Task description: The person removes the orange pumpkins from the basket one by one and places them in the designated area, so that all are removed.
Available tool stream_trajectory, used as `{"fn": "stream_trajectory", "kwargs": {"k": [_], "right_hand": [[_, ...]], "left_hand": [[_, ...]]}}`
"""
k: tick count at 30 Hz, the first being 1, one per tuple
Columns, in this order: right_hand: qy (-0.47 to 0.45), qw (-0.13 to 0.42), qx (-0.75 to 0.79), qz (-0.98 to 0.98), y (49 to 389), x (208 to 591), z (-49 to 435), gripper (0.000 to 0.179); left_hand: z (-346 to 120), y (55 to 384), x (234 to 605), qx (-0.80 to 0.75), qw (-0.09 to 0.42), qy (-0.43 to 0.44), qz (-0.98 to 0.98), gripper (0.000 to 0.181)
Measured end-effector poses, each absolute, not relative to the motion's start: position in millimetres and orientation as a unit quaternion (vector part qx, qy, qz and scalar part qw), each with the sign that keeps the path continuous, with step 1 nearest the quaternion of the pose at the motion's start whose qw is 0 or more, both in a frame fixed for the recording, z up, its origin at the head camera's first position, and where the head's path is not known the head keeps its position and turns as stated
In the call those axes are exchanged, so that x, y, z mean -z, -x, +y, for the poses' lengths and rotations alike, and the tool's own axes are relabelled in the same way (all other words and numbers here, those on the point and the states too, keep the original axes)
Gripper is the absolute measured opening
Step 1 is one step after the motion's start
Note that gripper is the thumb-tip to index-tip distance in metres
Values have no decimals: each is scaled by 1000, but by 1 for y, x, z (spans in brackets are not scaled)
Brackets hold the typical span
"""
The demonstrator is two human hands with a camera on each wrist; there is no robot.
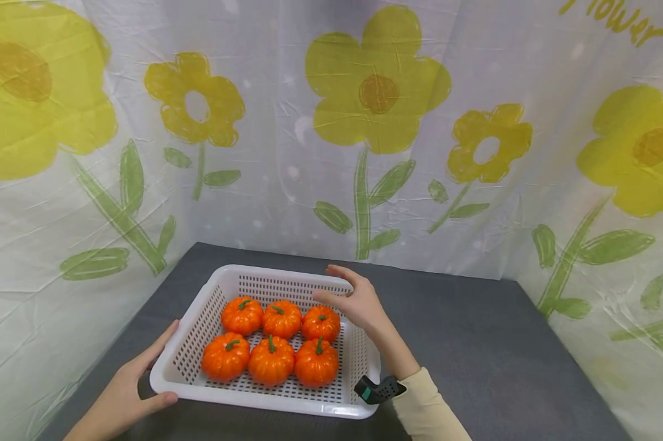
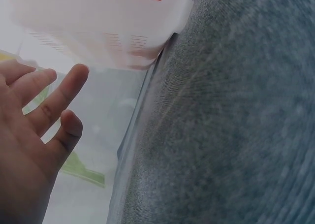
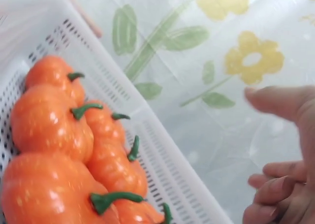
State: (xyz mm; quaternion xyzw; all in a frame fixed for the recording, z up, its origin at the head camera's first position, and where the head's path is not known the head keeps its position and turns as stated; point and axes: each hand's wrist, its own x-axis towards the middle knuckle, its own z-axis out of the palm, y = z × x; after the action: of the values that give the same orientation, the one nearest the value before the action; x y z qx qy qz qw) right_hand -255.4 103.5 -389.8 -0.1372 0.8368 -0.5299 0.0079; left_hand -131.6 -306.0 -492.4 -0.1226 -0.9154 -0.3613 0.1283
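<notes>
A white plastic basket (image 1: 265, 402) with slotted walls sits on the dark table. In it stand several orange pumpkins with green stems, in a back row (image 1: 282, 320) and a front row (image 1: 271, 362). My left hand (image 1: 123, 392) is at the basket's left end, thumb by the front corner and fingers spread along the outside. In the left wrist view, this hand (image 2: 29, 120) has loosely extended fingers just beside the basket wall (image 2: 98, 17). Over the basket's back right part hovers my right hand (image 1: 359, 301), thumb and fingers apart, holding nothing. The right wrist view shows its thumb (image 3: 280, 102) beyond the rim.
The dark grey tabletop (image 1: 463, 343) extends to the right of the basket. Behind and at both sides hangs a pale curtain (image 1: 276, 184) printed with yellow flowers. A black band (image 1: 379, 389) is on my right wrist, below a cream sleeve (image 1: 427, 407).
</notes>
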Motion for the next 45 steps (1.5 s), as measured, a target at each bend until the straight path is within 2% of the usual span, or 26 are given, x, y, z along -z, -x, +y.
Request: {"fn": "stream_trajectory", "kwargs": {"k": [14,28,34,45], "right_hand": [[166,35,384,908,265,416,93,70],[152,62,303,939,262,414,89,70],[146,78,259,952,262,411,88,65],[159,101,248,950,264,415,85,72]], "left_hand": [[-303,130,490,372,127,128,-910,107],[-305,130,494,390,124,128,-903,105],[-305,130,495,380,129,126,-907,106],[-306,132,500,395,114,117,-904,104]]}}
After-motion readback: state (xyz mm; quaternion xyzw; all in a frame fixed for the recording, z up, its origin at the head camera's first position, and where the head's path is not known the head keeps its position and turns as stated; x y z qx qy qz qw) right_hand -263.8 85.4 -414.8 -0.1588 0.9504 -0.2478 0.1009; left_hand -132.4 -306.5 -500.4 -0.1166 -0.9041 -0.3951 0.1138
